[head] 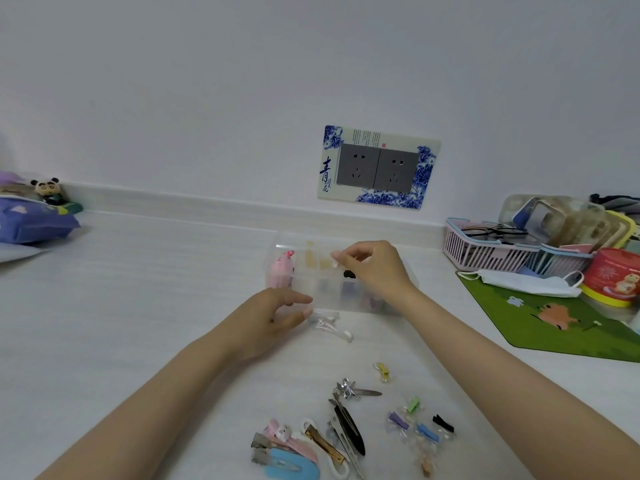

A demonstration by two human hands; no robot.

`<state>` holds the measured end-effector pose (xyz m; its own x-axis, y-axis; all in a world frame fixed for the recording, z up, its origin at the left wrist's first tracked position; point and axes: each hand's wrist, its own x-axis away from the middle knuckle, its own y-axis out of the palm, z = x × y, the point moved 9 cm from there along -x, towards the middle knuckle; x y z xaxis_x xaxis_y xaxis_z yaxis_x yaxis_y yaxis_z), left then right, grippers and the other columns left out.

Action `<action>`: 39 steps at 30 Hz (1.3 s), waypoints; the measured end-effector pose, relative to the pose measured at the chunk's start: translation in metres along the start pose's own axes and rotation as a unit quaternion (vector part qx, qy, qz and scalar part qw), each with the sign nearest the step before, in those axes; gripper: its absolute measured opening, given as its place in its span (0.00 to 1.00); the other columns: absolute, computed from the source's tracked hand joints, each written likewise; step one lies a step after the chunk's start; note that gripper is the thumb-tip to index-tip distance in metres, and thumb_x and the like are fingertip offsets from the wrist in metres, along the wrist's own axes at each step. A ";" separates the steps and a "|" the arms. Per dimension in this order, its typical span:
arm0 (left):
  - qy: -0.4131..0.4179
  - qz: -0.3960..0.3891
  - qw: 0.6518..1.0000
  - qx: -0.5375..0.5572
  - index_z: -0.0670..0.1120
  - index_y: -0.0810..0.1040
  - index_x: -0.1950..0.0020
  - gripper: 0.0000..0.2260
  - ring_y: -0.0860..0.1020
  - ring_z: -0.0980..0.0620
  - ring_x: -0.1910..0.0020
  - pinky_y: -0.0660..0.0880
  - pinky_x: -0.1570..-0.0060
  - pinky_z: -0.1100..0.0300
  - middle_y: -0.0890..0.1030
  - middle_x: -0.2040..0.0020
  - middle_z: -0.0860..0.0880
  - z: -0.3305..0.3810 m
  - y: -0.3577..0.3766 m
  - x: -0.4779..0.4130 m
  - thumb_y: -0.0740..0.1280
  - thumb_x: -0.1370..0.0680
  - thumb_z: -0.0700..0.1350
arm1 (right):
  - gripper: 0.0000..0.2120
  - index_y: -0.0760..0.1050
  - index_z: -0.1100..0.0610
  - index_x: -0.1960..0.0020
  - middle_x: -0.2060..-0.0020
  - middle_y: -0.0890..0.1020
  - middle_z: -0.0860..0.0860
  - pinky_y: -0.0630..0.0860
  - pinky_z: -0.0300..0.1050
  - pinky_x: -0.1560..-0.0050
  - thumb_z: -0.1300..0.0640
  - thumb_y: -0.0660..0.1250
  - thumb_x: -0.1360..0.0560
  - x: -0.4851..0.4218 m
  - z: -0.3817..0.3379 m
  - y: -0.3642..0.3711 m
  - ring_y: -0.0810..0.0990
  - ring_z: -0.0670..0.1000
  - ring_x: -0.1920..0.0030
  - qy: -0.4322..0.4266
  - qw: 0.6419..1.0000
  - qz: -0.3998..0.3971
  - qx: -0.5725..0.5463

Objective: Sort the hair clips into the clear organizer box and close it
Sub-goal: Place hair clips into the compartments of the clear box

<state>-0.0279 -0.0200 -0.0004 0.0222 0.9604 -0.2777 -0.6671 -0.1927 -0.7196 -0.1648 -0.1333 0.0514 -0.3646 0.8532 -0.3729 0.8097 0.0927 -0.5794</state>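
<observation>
The clear organizer box [322, 289] stands open at the middle of the white desk. In its compartments I see a pink bunny clip [284, 268], pale yellow pieces and some dark clips. My right hand [375, 270] hovers over the box, fingertips pinched on a small pale clip [335, 265]. My left hand [277, 315] rests at the box's front left, fingers curled and apart, next to two white clips [330, 326]. Several loose hair clips lie nearer me: a blue one [291, 466], a black one [350, 429], a yellow one [382, 371] and small coloured ones [427, 433].
A pink basket [485, 249] with glasses, a face mask [526, 285], a green mat [561, 327] and a red tin [613, 277] crowd the right side. A purple packet [31, 221] and a panda figure [48, 188] sit far left. A wall socket [377, 168] is behind.
</observation>
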 end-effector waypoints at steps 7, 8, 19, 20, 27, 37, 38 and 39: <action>0.015 -0.005 1.000 -0.026 0.51 0.78 0.42 0.12 0.73 0.58 0.50 0.68 0.49 0.65 0.71 0.52 0.64 -0.001 0.001 -0.001 0.67 0.25 0.49 | 0.13 0.83 0.53 0.59 0.59 0.84 0.45 0.67 0.24 0.58 0.49 0.63 0.23 0.034 -0.014 -0.020 0.77 0.35 0.60 -0.051 0.998 0.020 -0.040; 0.018 -0.010 0.999 -0.032 0.52 0.78 0.43 0.11 0.73 0.58 0.51 0.70 0.50 0.64 0.71 0.53 0.65 -0.002 0.002 -0.001 0.68 0.26 0.49 | 0.12 0.83 0.53 0.59 0.59 0.84 0.46 0.67 0.26 0.58 0.51 0.63 0.23 0.041 -0.016 -0.021 0.76 0.36 0.60 -0.059 0.997 0.019 -0.053; -0.007 0.025 1.000 -0.009 0.51 0.82 0.51 0.05 0.76 0.57 0.62 0.71 0.60 0.66 0.81 0.58 0.58 -0.004 -0.010 0.001 0.68 0.25 0.46 | 0.06 0.81 0.52 0.51 0.52 0.84 0.46 0.74 0.35 0.48 0.57 0.70 0.27 0.081 0.012 0.007 0.80 0.48 0.50 0.007 0.987 -0.089 -0.134; -0.007 0.035 0.999 0.039 0.51 0.82 0.53 0.04 0.76 0.57 0.64 0.71 0.60 0.65 0.81 0.60 0.59 -0.002 -0.013 0.001 0.68 0.25 0.46 | 0.08 0.80 0.53 0.49 0.51 0.83 0.46 0.74 0.32 0.48 0.58 0.70 0.27 0.080 0.009 0.007 0.81 0.46 0.50 0.005 0.983 -0.088 -0.159; 0.009 0.041 0.975 0.218 0.48 0.83 0.47 0.09 0.76 0.60 0.61 0.73 0.60 0.69 0.84 0.52 0.50 0.022 -0.012 0.001 0.65 0.24 0.45 | 0.08 0.80 0.57 0.48 0.56 0.85 0.48 0.79 0.33 0.56 0.61 0.68 0.27 0.072 0.002 0.004 0.84 0.43 0.58 0.063 0.941 -0.066 -0.325; -0.034 0.125 0.966 0.223 0.55 0.77 0.45 0.08 0.78 0.51 0.54 0.76 0.52 0.57 0.82 0.49 0.47 -0.001 -0.020 -0.002 0.66 0.24 0.50 | 0.03 0.81 0.59 0.56 0.63 0.83 0.53 0.79 0.35 0.60 0.62 0.72 0.30 0.018 -0.010 -0.022 0.83 0.46 0.65 0.036 0.968 0.027 -0.247; -0.034 0.118 0.968 0.220 0.55 0.78 0.47 0.07 0.78 0.52 0.55 0.75 0.53 0.60 0.82 0.50 0.47 -0.002 -0.018 -0.002 0.66 0.24 0.50 | 0.03 0.81 0.58 0.56 0.63 0.84 0.52 0.79 0.36 0.58 0.61 0.73 0.30 0.010 -0.011 -0.023 0.83 0.48 0.63 0.022 0.977 0.034 -0.209; -0.032 0.107 0.971 0.211 0.55 0.79 0.47 0.07 0.78 0.53 0.55 0.73 0.55 0.63 0.82 0.51 0.47 -0.001 -0.015 -0.001 0.66 0.24 0.50 | 0.03 0.81 0.57 0.56 0.62 0.84 0.52 0.79 0.38 0.57 0.61 0.73 0.30 0.004 -0.011 -0.020 0.83 0.49 0.62 0.011 0.984 0.034 -0.172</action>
<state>-0.0169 -0.0188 0.0099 -0.1888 0.9206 -0.3417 -0.8976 -0.3029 -0.3201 -0.1773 -0.1257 0.0699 -0.2978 0.8738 -0.3843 0.9409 0.2008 -0.2727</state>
